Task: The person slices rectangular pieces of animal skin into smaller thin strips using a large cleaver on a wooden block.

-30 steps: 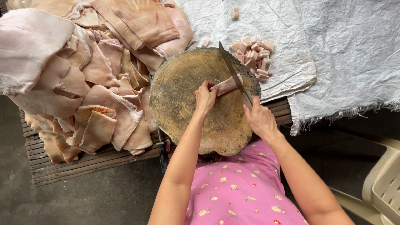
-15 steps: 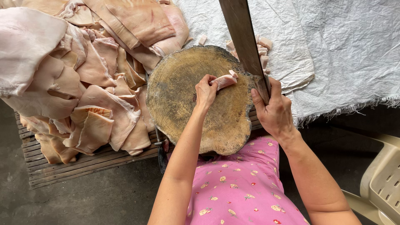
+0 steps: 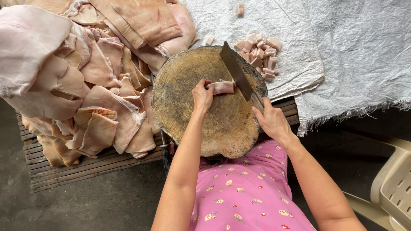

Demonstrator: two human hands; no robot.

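Cutting a meat strip on a round block, seen from the head camera.

A heap of pale pink pork-skin slabs (image 3: pixel 85 77), one bearing a faint reddish stamp, lies left of the round, worn wooden chopping block (image 3: pixel 188 107); white woven sacking (image 3: pixel 342 51) carries a small pile of pink cut cubes (image 3: pixel 259 53). The right hand (image 3: pixel 272 122) grips a broad steel cleaver (image 3: pixel 237 77), apparently touching the strip's end. The left hand (image 3: pixel 202 96) pinches the short pink meat strip (image 3: pixel 222 87) at the block's centre.

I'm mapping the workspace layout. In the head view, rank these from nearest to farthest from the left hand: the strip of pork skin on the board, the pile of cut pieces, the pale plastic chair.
1. Pink strip of pork skin: under the left hand, on the round wooden chopping board.
2. Pile of small cut pink pieces: upper right, on white sacking.
3. Pale plastic chair: far lower right.
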